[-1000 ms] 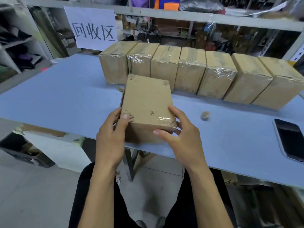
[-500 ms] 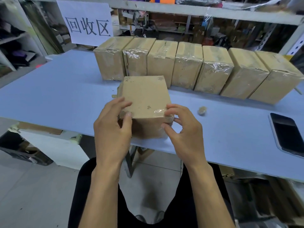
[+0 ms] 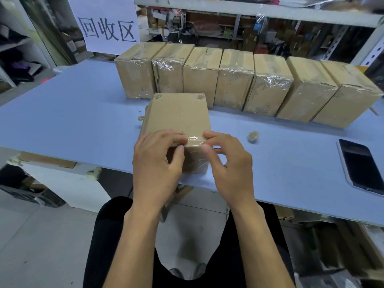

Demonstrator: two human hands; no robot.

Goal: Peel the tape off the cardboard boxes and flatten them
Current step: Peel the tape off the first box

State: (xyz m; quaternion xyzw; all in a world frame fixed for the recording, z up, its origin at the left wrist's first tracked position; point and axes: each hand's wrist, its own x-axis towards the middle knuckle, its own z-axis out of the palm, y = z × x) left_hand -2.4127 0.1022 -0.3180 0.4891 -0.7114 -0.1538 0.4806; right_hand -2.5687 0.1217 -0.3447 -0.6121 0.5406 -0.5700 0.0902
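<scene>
A brown cardboard box stands on the blue table near its front edge, with clear tape across its near top edge. My left hand grips the box's near left corner, fingers curled over the top and thumb on the front face. My right hand holds the near right corner, its forefinger and thumb pinching at the tape's end. Behind the box, a row of several taped cardboard boxes stands side by side.
A dark phone lies at the table's right. A small ball of crumpled tape sits right of the held box. A white sign hangs at the back left, before cluttered shelves. My legs and the floor are below the table edge.
The box came down and toward the table's front edge. Both hands slid onto its near top edge, the fingers closing in on the tape strip.
</scene>
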